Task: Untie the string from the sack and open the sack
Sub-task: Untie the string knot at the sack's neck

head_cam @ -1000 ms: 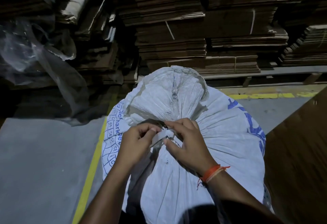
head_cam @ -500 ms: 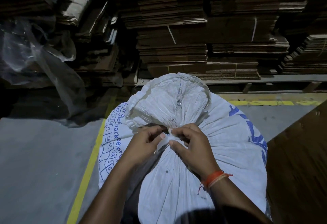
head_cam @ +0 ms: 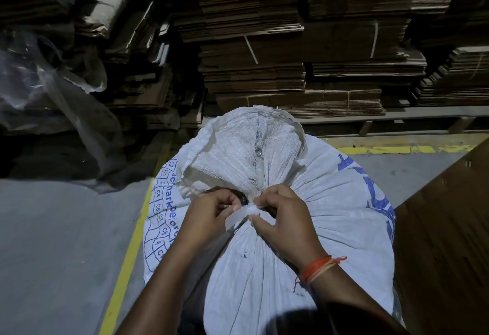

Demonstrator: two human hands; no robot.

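A big white woven sack point(head_cam: 330, 202) with blue print stands in front of me, its neck gathered and tied. The loose top of the sack flares out beyond the knot. A white string point(head_cam: 250, 209) is knotted round the neck, with a flat white end hanging toward the left. My left hand point(head_cam: 209, 215) pinches the string from the left with thumb and fingers. My right hand point(head_cam: 284, 218), with an orange thread band on its wrist, pinches the knot from the right. Both hands meet at the knot.
Stacks of flattened brown cardboard point(head_cam: 254, 51) fill the back on a pallet. Clear plastic sheeting point(head_cam: 53, 91) lies at the left. A yellow floor line point(head_cam: 127, 252) runs beside the sack on the grey concrete floor. A brown cardboard sheet point(head_cam: 444, 242) stands at the right.
Both hands stayed at the knot and their fingers shifted slightly on the string. The view tilted a little, so the sack sits lower in the frame.
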